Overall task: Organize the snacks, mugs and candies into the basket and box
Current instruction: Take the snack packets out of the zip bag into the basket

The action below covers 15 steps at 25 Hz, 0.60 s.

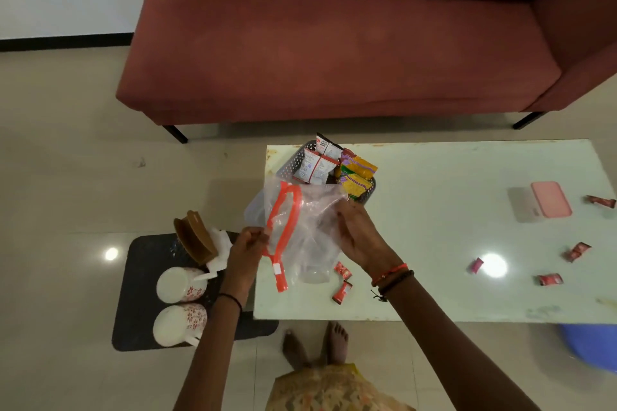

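Both hands hold a clear plastic zip bag (300, 230) with an orange seal over the table's left end. My left hand (245, 245) pinches the orange strip; my right hand (359, 237) grips the bag's far side. Behind the bag, a grey basket (293, 162) holds white and yellow snack packets (357, 173). Red candies lie on the table: two by my right wrist (342, 280) and several at the right (550, 279). A clear box with a pink lid (551, 198) stands at the right. Two white floral mugs (182, 284) lie on a black mat on the floor.
The pale green low table (434, 227) stands in front of a red sofa (334, 43). On the black mat (140, 310) there is also a brown holder (193, 237) with white tissue. A blue object (587, 347) shows under the table's right corner. My bare feet stand by the table's near edge.
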Each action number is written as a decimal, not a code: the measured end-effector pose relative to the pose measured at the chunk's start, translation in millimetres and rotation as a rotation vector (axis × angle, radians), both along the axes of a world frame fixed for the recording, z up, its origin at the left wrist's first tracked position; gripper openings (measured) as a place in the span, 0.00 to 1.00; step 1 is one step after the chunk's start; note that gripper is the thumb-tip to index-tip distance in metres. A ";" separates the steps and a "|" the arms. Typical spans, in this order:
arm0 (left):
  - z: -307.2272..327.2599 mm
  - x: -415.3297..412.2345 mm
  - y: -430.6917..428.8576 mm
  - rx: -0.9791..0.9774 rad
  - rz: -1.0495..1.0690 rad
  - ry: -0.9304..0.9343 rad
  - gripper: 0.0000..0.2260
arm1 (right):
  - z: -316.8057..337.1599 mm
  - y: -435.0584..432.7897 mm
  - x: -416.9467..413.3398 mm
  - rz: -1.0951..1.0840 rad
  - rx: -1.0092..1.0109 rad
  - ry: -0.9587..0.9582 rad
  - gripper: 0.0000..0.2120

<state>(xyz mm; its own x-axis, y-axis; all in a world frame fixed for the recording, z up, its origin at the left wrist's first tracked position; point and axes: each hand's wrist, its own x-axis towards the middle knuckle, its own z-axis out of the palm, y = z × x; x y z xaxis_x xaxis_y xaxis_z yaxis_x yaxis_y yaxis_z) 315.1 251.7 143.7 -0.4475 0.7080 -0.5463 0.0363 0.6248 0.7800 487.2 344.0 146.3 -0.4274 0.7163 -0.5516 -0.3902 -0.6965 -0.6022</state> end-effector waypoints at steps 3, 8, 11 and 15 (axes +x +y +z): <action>-9.2 24.6 -26.3 -0.124 0.007 -0.316 0.27 | 13.7 -23.6 3.9 -0.051 -0.161 0.170 0.09; -11.4 55.6 -44.1 -0.042 -0.058 -0.462 0.17 | 14.5 -52.6 39.4 -0.032 -0.105 -0.151 0.07; 9.1 82.0 -44.5 -0.004 -0.036 -0.272 0.06 | 14.5 -64.8 75.5 0.148 0.171 -0.345 0.05; 43.2 134.3 -55.6 -0.041 -0.152 -0.232 0.14 | 28.3 -95.3 127.3 0.420 0.229 -0.342 0.27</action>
<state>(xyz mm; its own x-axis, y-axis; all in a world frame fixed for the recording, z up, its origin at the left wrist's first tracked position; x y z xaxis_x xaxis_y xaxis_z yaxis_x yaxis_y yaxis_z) 449.4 196.0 187.0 -0.1977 0.7329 -0.6510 -0.0443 0.6567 0.7528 614.5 248.6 174.7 -0.5255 0.6414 -0.5589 0.1336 -0.5866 -0.7988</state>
